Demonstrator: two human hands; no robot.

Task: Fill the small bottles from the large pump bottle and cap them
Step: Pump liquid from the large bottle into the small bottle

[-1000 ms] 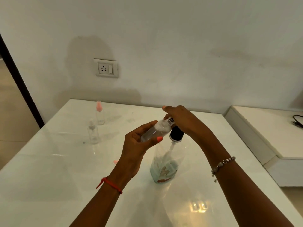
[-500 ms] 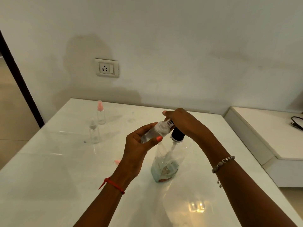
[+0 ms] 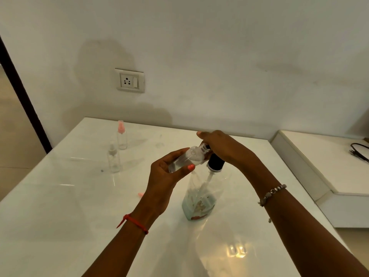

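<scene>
Left hand point(image 3: 165, 176) grips small bottle point(image 3: 186, 159), tilted, long axis up-right, open neck tucked under the right hand point(image 3: 225, 148). Right hand curls over the head of the large pump bottle point(image 3: 200, 194), which stands upright on the table point(image 3: 60, 196) directly below both hands.

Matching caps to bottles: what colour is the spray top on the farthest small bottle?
Pink; the spray top shows best in the head view.
</scene>
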